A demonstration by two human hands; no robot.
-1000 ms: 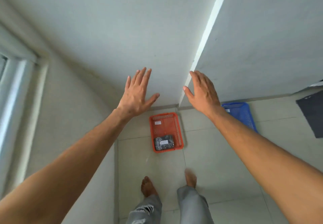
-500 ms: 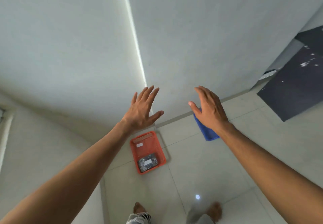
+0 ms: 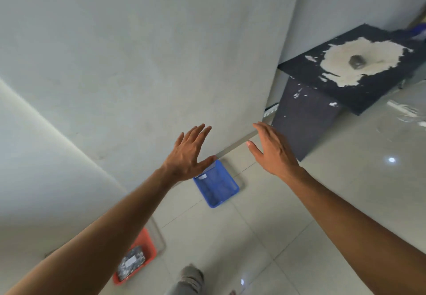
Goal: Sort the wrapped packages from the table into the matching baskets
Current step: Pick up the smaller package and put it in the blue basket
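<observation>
My left hand (image 3: 187, 154) and my right hand (image 3: 273, 151) are both raised in front of me, fingers spread, holding nothing. On the tiled floor below them sits a blue basket (image 3: 216, 185), with a small white label on its far rim. An orange basket (image 3: 147, 248) stands at the lower left, partly hidden by my left forearm, and holds a silver wrapped package (image 3: 131, 261) with a white label. At the upper right is a dark table (image 3: 359, 71) with a worn pale patch, and a small grey wrapped package (image 3: 356, 61) lies on it.
White walls fill the left and centre, meeting at a corner. The floor is glossy pale tile (image 3: 345, 191). My trouser leg (image 3: 191, 278) shows at the bottom edge. The table's dark side panel (image 3: 299, 119) reaches down to the floor near my right hand.
The view has swung to the right. The orange basket slid to the lower left, the blue basket came to the centre, and the dark table is now in full view. Both hands stay spread.
</observation>
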